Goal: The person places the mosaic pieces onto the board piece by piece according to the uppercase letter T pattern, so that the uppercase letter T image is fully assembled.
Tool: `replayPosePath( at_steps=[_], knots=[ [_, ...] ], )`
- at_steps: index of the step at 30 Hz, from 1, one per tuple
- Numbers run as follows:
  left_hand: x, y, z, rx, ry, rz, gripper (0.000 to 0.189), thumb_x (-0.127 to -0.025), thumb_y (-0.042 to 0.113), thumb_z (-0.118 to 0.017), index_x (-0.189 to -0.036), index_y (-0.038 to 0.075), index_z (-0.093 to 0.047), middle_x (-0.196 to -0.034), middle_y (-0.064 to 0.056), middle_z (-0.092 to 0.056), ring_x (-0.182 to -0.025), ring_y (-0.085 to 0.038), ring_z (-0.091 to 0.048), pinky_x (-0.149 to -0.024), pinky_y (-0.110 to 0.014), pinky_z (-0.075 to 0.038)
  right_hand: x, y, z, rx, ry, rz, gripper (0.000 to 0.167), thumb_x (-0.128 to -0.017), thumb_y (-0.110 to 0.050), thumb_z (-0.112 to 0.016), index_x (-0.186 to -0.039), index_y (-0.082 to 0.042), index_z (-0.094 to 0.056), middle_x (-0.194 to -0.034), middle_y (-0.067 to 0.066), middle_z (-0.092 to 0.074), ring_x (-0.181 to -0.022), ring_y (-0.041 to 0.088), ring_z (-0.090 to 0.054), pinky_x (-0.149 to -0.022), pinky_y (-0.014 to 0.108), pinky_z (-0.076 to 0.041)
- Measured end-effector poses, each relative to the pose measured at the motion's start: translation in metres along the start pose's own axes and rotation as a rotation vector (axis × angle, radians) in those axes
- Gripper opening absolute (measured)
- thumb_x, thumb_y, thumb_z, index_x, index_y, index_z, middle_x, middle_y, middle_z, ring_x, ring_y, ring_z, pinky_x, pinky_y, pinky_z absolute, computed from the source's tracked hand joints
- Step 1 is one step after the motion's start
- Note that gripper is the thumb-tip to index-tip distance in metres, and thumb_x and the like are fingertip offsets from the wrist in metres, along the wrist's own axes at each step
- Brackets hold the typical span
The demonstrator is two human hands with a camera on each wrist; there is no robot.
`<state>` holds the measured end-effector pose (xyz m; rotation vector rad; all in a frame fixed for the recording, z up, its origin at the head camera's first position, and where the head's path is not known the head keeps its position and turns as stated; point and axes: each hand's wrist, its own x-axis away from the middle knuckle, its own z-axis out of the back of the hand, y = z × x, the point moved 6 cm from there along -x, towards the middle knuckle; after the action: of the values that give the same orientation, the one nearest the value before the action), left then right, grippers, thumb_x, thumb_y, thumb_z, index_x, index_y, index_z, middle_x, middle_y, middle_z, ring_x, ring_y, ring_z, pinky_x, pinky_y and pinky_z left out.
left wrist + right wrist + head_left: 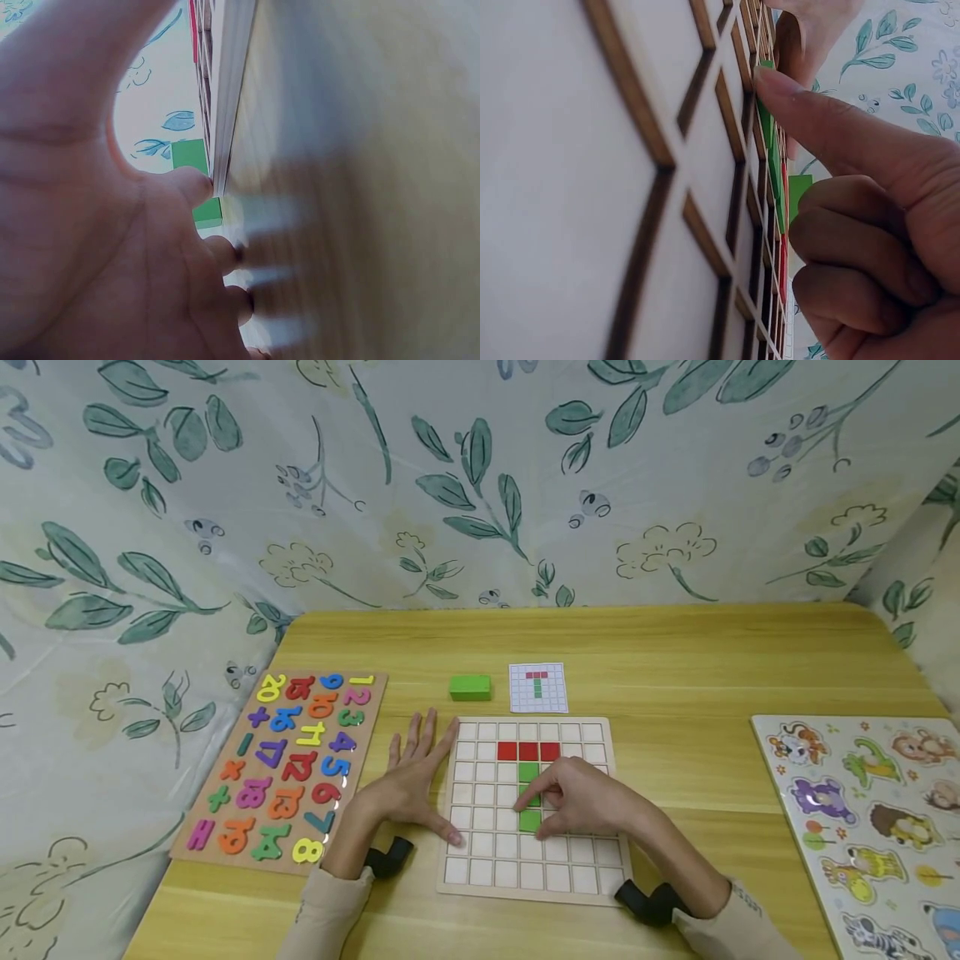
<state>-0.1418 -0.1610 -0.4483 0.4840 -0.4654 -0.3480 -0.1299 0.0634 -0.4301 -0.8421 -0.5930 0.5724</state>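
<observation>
My right hand (581, 797) has its index finger and thumb at opposite sides of the lowest green square block (530, 821), which sits in a cell of the pale wooden grid board (532, 897). Its other fingers are curled in the right wrist view, where the thumb (784, 86) touches near the green blocks. Above that block, two more green ones (528, 771) continue a column beneath a row of three red blocks (528, 751). My left hand (405, 789) spreads its fingers at the board's left side, thumb on its edge, fingertips on the table.
A green block group (470, 687) and a pattern card (538, 687) showing a red and green T lie behind the board. On the left is a number puzzle (255, 739); an animal puzzle (817, 860) lies at right. A leaf-patterned cloth (480, 560) hangs behind the table.
</observation>
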Motion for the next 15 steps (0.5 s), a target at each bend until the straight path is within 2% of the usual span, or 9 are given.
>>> replayPosePath(
  at_steps=[15],
  knots=[
    [0.0004,-0.0002,0.0003,-0.003,0.001,-0.006,0.155,-0.058,0.047,-0.101,-0.167,0.016,0.004,-0.17,-0.019,0.028,-0.156,-0.042,0.029,-0.122,-0.071,0.017,-0.0002,0.0012,0.0007,-0.043,-0.014,0.001,0.028,-0.076,-0.004,-0.09,-0.1,-0.017,-0.083,-0.053,-0.008,-0.03,-0.053,0.007,-0.028,-0.053,0.018,-0.029]
  ],
)
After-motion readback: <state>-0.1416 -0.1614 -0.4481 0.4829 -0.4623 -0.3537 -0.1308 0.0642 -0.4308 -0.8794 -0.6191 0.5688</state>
